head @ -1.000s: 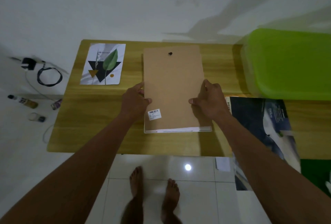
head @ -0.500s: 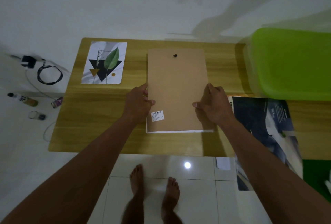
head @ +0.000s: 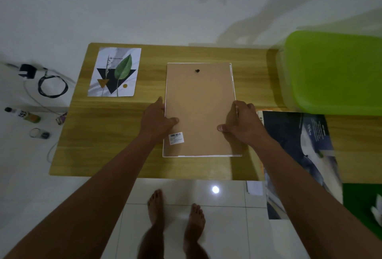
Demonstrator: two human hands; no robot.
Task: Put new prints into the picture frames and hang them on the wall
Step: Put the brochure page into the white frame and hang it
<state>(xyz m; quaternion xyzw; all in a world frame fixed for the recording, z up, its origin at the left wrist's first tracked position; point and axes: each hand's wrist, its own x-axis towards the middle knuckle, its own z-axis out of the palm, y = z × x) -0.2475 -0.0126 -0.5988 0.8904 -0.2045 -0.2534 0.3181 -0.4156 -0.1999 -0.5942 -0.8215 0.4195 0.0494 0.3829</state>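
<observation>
Tabletop [head: 103,134] — frame [head: 199,103] between left grip [head: 157,120], right grip [head: 241,124]

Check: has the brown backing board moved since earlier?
Yes: the backing board slid toward the person, away from the far edge of the table.

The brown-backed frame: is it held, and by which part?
The left hand grips the left edge of the frame, the right hand the right edge, both below its middle.
</observation>
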